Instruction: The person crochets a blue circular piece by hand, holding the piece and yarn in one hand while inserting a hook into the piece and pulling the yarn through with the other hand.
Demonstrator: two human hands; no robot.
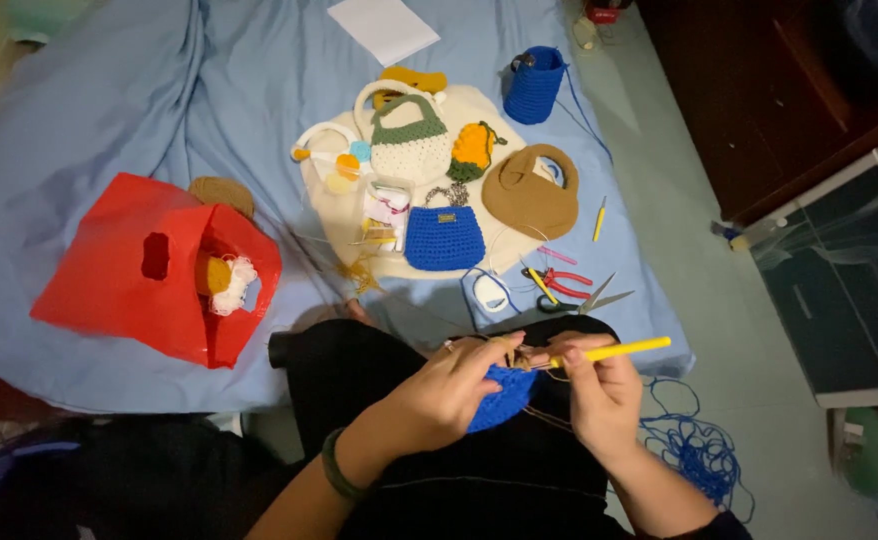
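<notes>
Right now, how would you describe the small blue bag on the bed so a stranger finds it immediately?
On the blue bedsheet lies a cream mat covered with crocheted pieces. At the mat's near edge sits the blue crocheted bag, right of a clear pouch. Unlike the brown bag, it has a chain handle.

The crochet piece (pixel 504 395) I hold is bright royal blue, with tan-brown yarn (pixel 529 362) at its top edge, and my crochet hook (pixel 614 351) is yellow. On my left wrist sits a dark green bangle (pixel 337 468); my clothes are black. The bed sheet (pixel 109 120) is pale blue. On it lies a glossy red plastic bag (pixel 119 270) with mustard-yellow and white yarn inside. On a cream cloth (pixel 339 225) rest a royal blue crocheted bag (pixel 444 238), a tan brown bag (pixel 531 195), a white bag with a sage green top (pixel 411 140) and an orange piece with green edging (pixel 472 148). The pliers (pixel 564 283) have red handles. A blue crocheted cup shape (pixel 535 85) stands near a white sheet of paper (pixel 383 27). Loose blue yarn (pixel 694 445) lies on the grey-green floor.
</notes>
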